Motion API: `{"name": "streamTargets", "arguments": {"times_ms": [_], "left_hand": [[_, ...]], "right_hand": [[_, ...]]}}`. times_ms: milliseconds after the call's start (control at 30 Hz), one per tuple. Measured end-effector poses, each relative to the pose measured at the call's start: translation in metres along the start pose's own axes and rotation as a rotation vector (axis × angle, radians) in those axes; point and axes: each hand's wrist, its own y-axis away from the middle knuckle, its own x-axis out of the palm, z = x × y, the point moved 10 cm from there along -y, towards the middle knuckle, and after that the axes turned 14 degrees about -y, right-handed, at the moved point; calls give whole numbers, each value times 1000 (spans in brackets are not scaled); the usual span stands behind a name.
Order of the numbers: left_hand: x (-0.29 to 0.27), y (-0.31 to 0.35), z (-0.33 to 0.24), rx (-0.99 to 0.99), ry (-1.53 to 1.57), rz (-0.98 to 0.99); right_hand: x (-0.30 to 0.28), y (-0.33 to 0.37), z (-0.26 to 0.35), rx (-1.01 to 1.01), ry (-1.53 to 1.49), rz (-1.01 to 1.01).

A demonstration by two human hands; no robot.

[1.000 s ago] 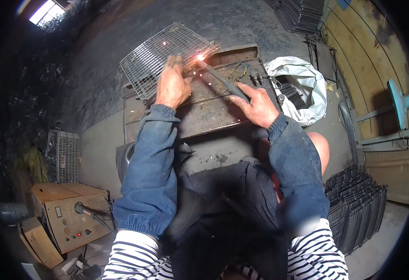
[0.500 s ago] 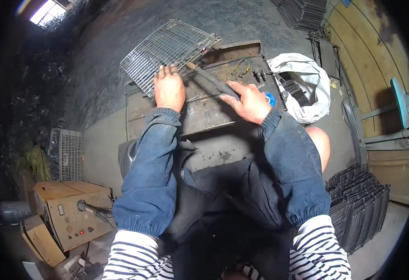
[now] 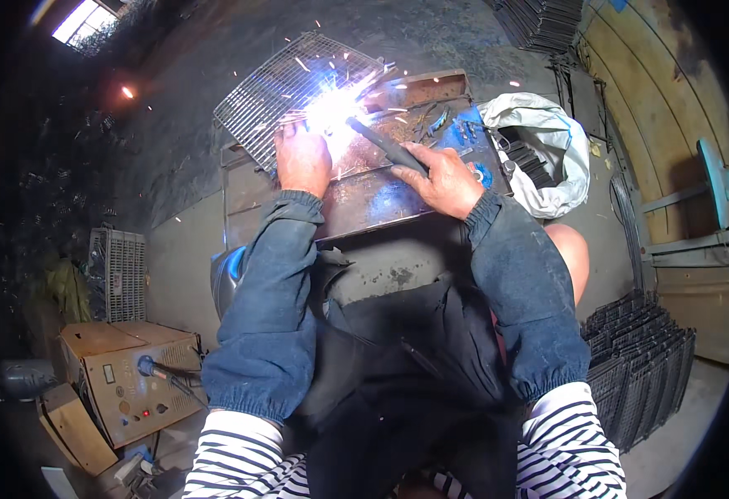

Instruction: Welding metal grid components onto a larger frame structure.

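Observation:
My right hand is closed round the dark handle of a welding torch, which points up and left. At the torch's tip a blinding white arc throws sparks and hides the spot beneath it. A flat wire mesh panel lies tilted over the far left part of a low metal workbench. My left hand holds the panel's near edge, just left of the arc; glare partly washes out its fingertips.
Small metal parts and a blue disc lie on the bench's right side. Beyond stands a white sack of dark rods. A welding machine is at lower left, stacked black mesh panels at lower right.
A bright arc with flying sparks has appeared at the torch tip, lighting the bench blue and white. My left fingers have drawn in slightly; the mesh panel stays put.

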Motion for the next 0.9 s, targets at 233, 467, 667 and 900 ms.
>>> {"name": "streamTargets", "arguments": {"times_ms": [233,467,667,900], "left_hand": [[-20,5,19,-45,143,59],[-7,31,30,-93,-20,68],[-4,32,27,-97,-46,56],[-5,34,25,-73,-20,82]], "right_hand": [[-4,12,8,4,70,5],[22,11,11,84,2,136],[30,8,10,169,25,183],[35,6,17,156,-94,215]]}}
